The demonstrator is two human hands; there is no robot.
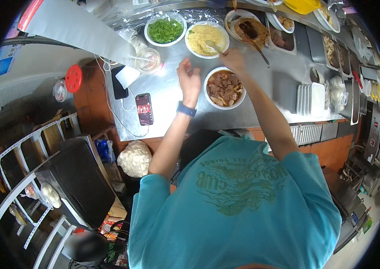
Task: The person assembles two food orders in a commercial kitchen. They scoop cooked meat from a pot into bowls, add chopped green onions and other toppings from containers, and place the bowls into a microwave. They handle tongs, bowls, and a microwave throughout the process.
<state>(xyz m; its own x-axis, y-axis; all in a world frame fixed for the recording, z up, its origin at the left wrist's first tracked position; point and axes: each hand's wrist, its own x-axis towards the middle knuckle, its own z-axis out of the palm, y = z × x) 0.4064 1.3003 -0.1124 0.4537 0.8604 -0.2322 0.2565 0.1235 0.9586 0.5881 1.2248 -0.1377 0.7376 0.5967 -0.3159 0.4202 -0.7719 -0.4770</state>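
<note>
My right hand (234, 62) is closed on the handle of a spoon (212, 45). The spoon's head rests in a white bowl of pale yellow minced garlic, or something like it (203, 36). Just nearer to me, a white bowl of sliced meat in brown sauce (225, 89) stands on the steel counter. To the left of that bowl, my left hand (190, 80) hovers with loosely bent fingers apart and nothing in it. A dark band (186, 109) is on my left wrist.
Chopped green herbs fill a bowl (165, 30) at the back; right of the garlic sits a bowl of dark paste (246, 29) with a long utensil. Left are a clear cup (147, 61) and a lit phone (144, 109) on a cable. White trays (311, 99) stand at right.
</note>
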